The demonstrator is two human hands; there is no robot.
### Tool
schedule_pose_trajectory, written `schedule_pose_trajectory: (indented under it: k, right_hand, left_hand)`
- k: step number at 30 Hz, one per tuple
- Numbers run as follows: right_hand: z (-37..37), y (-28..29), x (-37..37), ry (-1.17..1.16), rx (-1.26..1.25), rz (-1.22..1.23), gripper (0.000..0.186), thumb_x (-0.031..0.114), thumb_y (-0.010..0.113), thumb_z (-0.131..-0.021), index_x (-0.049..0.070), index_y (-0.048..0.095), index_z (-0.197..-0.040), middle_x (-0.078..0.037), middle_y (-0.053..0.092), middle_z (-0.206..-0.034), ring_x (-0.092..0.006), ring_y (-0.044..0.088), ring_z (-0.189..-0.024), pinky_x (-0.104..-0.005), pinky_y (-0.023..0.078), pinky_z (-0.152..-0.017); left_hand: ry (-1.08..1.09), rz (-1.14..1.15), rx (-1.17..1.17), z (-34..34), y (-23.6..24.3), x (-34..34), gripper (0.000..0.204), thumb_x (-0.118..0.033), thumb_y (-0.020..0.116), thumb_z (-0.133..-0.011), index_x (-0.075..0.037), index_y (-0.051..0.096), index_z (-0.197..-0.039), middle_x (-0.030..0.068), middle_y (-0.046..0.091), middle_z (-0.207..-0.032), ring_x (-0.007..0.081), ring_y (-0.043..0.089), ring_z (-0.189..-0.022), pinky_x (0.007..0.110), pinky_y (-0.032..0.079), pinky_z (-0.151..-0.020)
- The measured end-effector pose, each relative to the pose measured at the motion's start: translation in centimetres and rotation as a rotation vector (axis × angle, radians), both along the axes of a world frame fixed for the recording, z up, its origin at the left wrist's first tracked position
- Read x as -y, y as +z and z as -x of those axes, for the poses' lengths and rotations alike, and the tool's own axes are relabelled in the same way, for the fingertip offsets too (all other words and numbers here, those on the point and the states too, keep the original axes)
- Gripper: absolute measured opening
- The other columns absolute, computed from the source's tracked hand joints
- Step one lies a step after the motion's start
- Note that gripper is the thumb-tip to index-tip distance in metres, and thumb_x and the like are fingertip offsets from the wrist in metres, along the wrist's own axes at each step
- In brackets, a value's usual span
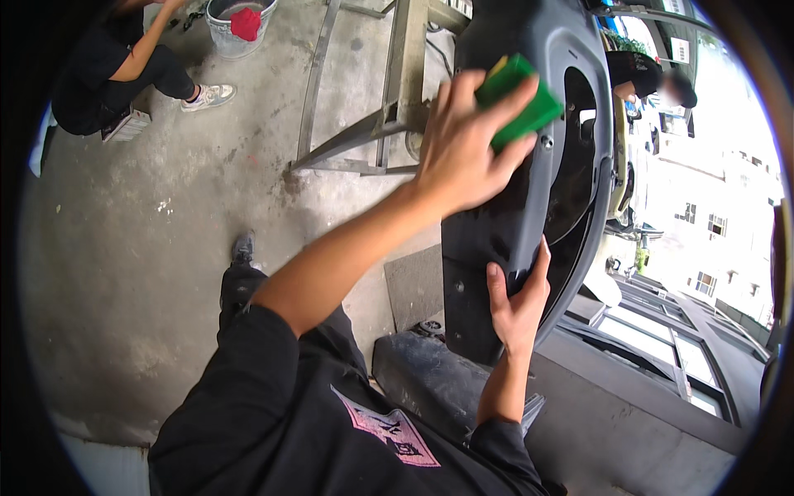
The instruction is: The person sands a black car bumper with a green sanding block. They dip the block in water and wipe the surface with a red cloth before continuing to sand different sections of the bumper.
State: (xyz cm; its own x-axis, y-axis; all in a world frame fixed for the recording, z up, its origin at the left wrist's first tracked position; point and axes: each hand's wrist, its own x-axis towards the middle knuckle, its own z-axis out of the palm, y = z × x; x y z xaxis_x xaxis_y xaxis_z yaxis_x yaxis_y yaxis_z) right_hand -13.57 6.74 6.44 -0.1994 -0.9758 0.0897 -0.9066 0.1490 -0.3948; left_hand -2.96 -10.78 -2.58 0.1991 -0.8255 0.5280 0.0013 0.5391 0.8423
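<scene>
My left hand (467,149) is closed on a green block (525,116) with a bit of yellow at its far edge, held against the upper part of a dark car panel (488,236). The panel stands on edge and has a long oval opening and bolt holes. Lower down, my right hand (517,306) grips the panel, thumb on the near face and fingers along the raised rib beside the opening.
A metal stand (380,120) is behind the panel. A seated person (99,91) is at the upper left by a bucket (227,37) with a red cloth. Another person (637,74) is beyond the panel. A dark object (405,372) lies below the panel.
</scene>
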Motion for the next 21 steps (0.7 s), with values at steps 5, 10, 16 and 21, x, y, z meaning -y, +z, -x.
schedule_pose_trajectory:
  k: [5,10,16,21]
  right_hand:
    - [-0.7,0.3,0.5,-0.021,-0.006,-0.016,0.072,0.016,0.076,-0.087,-0.006,0.04,-0.145,-0.026,0.071,-0.106,-0.0374,0.073,-0.099,-0.0373,0.054,-0.088]
    - [-0.2,0.4,0.5,-0.026,0.043,-0.022,0.071,0.014,0.076,-0.087,-0.007,0.041,-0.144,-0.027,0.071,-0.107,-0.0359,0.073,-0.098,-0.0372,0.054,-0.09]
    - [-0.4,0.3,0.3,0.013,-0.044,0.016,0.072,0.016,0.077,-0.086,-0.007,0.041,-0.144,-0.027,0.071,-0.106,-0.0366,0.073,-0.097,-0.0366,0.054,-0.088]
    - [-0.5,0.3,0.5,-0.045,-0.004,-0.029,0.073,0.015,0.078,-0.085,-0.007,0.041,-0.144,-0.028,0.07,-0.108,-0.039,0.073,-0.097,-0.0384,0.055,-0.087]
  left_hand:
    - [0.082,-0.084,0.078,0.0,-0.4,0.3,0.06,-0.029,0.075,-0.088,-0.022,0.059,-0.145,0.0202,0.055,-0.124,0.038,0.05,-0.112,0.047,0.043,-0.101]
    - [0.049,-0.095,0.05,0.4,1.1,2.2,0.059,-0.029,0.075,-0.088,-0.023,0.06,-0.145,0.0202,0.055,-0.123,0.0382,0.051,-0.11,0.047,0.043,-0.099]
    - [0.075,-0.147,-0.027,1.3,-1.9,-3.6,0.063,-0.028,0.077,-0.087,-0.019,0.058,-0.146,0.0198,0.055,-0.12,0.0376,0.052,-0.11,0.046,0.042,-0.099]
    - [0.114,-0.145,0.0,1.1,1.8,0.4,0.063,-0.03,0.077,-0.087,-0.021,0.058,-0.146,0.021,0.055,-0.118,0.0386,0.052,-0.109,0.047,0.042,-0.098]
